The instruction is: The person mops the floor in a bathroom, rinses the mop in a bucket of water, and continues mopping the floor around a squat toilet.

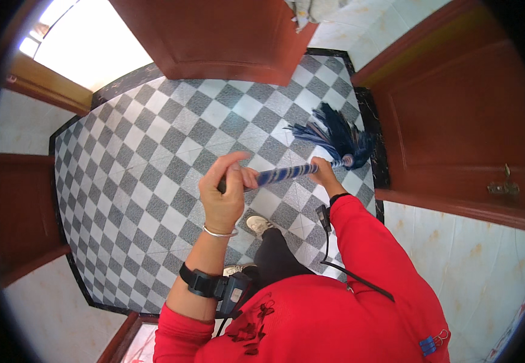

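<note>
A mop with a blue-and-white striped handle (pixel 286 174) slants across in front of me. Around the upper end of the handle, my left hand (pixel 227 184) is closed, with its index finger lifted partly off. Lower down, nearer the mop head, my right hand (pixel 323 172) grips the same handle. The dark blue strand mop head (pixel 338 136) lies on the grey-and-white checked floor (pixel 153 163) at the right, its strands fanned toward the far left. The mop head is close to the black border by the right-hand door.
A reddish-brown door (pixel 456 115) with a metal handle (pixel 503 185) stands at the right. Another brown door (pixel 226 36) juts in at the far side. At the left is a third brown door (pixel 20 215). My shoes (pixel 259 225) are on the checks below my hands.
</note>
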Action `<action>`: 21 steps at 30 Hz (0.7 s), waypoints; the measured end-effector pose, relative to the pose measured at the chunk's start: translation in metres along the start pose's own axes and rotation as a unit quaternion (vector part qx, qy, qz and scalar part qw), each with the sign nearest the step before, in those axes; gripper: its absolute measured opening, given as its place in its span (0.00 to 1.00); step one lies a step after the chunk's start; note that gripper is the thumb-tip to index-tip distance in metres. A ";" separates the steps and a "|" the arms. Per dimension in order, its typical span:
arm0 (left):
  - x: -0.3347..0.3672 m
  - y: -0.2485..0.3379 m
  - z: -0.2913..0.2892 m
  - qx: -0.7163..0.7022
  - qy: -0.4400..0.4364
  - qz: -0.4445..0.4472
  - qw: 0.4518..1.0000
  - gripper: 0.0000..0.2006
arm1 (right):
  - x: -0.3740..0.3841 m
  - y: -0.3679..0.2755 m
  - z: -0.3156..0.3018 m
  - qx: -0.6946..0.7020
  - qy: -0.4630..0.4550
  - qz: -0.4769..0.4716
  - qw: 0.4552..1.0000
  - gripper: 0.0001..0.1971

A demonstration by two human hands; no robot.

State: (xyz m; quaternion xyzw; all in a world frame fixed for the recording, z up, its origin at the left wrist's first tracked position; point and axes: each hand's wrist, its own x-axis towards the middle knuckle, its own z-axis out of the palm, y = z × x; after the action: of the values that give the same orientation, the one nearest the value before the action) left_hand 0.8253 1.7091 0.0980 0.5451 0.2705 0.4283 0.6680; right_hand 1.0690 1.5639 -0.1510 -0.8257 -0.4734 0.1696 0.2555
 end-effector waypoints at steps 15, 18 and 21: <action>-0.067 0.103 -0.095 0.024 -0.066 -0.029 0.997 0.12 | -0.121 -0.132 0.061 0.100 -0.045 -0.016 0.994 0.09; -0.116 0.154 -0.152 0.053 -0.028 0.033 0.998 0.12 | -0.130 -0.211 0.099 0.114 -0.053 -0.043 0.991 0.09; -0.181 0.197 -0.219 0.130 -0.006 0.109 0.986 0.11 | -0.153 -0.300 0.131 0.148 -0.105 -0.125 0.976 0.09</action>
State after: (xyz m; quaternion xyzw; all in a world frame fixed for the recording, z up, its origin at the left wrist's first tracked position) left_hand 0.5016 1.6684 0.2110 0.6559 0.2593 0.4566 0.5424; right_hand 0.7165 1.5915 -0.0774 -0.6909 -0.5667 0.2897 0.3428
